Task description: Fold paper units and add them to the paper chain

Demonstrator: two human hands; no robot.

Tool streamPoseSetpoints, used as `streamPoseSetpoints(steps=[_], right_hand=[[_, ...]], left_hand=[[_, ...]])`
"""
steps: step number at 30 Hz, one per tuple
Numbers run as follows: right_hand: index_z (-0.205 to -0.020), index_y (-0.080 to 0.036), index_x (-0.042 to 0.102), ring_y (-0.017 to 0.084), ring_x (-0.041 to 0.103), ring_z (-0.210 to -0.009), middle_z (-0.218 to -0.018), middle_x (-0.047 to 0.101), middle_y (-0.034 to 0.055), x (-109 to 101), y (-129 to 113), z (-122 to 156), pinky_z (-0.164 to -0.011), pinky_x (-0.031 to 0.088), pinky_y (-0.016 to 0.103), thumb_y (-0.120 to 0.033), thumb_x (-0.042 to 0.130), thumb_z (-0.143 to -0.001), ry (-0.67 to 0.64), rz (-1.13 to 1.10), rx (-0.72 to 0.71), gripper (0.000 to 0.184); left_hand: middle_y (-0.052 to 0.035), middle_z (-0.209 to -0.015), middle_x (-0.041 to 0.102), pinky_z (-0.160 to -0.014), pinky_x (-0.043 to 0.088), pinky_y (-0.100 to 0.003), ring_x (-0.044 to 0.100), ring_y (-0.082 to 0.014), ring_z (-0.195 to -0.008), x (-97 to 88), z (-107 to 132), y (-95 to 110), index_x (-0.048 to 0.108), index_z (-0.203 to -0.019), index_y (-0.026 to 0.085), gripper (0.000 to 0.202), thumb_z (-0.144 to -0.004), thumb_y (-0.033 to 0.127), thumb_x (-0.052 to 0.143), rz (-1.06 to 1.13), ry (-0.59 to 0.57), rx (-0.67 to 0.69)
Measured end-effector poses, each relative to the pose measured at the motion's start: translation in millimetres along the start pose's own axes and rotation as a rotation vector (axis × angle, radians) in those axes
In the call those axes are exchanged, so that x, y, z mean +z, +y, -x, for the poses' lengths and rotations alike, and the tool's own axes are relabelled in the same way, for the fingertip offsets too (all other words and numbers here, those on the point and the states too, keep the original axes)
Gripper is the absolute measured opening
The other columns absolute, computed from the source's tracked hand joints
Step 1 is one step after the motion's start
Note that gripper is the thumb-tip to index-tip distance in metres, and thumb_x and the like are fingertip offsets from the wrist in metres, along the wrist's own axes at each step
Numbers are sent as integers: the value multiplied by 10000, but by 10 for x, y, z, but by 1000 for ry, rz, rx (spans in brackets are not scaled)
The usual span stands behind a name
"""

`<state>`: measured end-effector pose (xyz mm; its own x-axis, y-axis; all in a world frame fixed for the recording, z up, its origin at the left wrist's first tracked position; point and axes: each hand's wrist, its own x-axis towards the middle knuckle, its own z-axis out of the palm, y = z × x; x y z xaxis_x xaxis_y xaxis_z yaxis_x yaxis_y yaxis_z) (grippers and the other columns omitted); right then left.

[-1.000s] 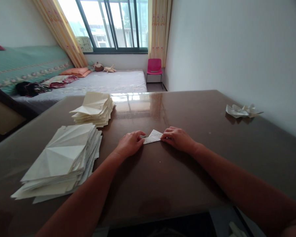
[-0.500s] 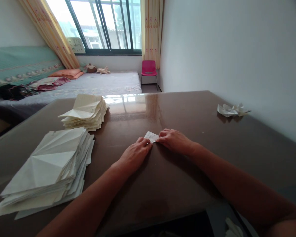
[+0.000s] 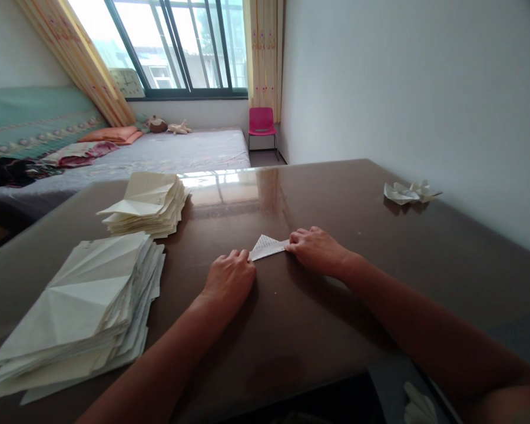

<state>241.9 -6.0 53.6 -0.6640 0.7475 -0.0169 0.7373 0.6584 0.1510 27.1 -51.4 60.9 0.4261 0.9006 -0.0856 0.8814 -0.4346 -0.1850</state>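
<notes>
A small folded triangle of printed paper (image 3: 267,246) lies flat on the dark brown table (image 3: 344,200). My left hand (image 3: 229,277) rests knuckles-up at its left corner, fingers curled down onto the edge. My right hand (image 3: 315,249) presses its fingertips on the right corner, fingers bent and close together. Both hands pin the paper to the tabletop between them.
Two stacks of creased cream sheets sit on the left: a near stack (image 3: 83,306) and a far stack (image 3: 145,203). A finished white paper shape (image 3: 408,192) lies by the right wall. Beyond the table stand a bed (image 3: 168,150) and a pink chair (image 3: 261,121).
My left hand has slid back to the left along the paper's lower edge, uncovering more of the triangle. The right hand has stayed on the right corner.
</notes>
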Motion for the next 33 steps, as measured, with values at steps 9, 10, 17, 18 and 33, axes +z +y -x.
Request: streamPoseSetpoints(steps=[9, 10, 17, 18, 33], right_hand=[[-1028, -154, 654, 236, 569, -948, -1020, 641, 133, -38, -114, 21, -735, 346, 321, -166, 450, -912, -2, 73, 6, 235], [-1025, -157, 653, 235, 568, -951, -1023, 640, 131, -30, -106, 22, -734, 344, 320, -165, 454, -910, -1, 68, 3, 230], [-1116, -196, 615, 241, 530, -1013, -1088, 620, 113, 33, -104, -17, -763, 335, 337, -199, 452, -925, 28, 35, -30, 250], [-1164, -195, 590, 244, 519, -1033, -1114, 612, 117, 36, -128, -23, -767, 336, 341, -203, 439, -933, 38, 34, -53, 276], [-975, -174, 662, 247, 549, -972, -1027, 638, 135, -39, -84, 31, -714, 355, 327, -176, 459, -896, -47, 15, 159, 217]], left_hand=[[-125, -1097, 587, -869, 472, -393, 502, -273, -1089, 50, -96, 134, 649, -1043, 137, 256, -910, 162, 432, 65, 252, 43], [-123, -1142, 571, -907, 460, -382, 481, -262, -1120, 97, -127, 149, 610, -1132, 138, 283, -916, 172, 432, 93, 270, 96], [-118, -1131, 561, -910, 468, -371, 488, -244, -1063, 307, -218, 172, 510, -1271, 127, 364, -927, 178, 404, 149, 191, 143], [-120, -1121, 563, -907, 468, -374, 490, -245, -1054, 307, -216, 174, 508, -1273, 121, 367, -928, 171, 395, 143, 190, 143], [-108, -1113, 557, -820, 475, -333, 477, -236, -1029, 261, -209, 125, 525, -1240, 173, 349, -919, 165, 389, 124, 172, 135]])
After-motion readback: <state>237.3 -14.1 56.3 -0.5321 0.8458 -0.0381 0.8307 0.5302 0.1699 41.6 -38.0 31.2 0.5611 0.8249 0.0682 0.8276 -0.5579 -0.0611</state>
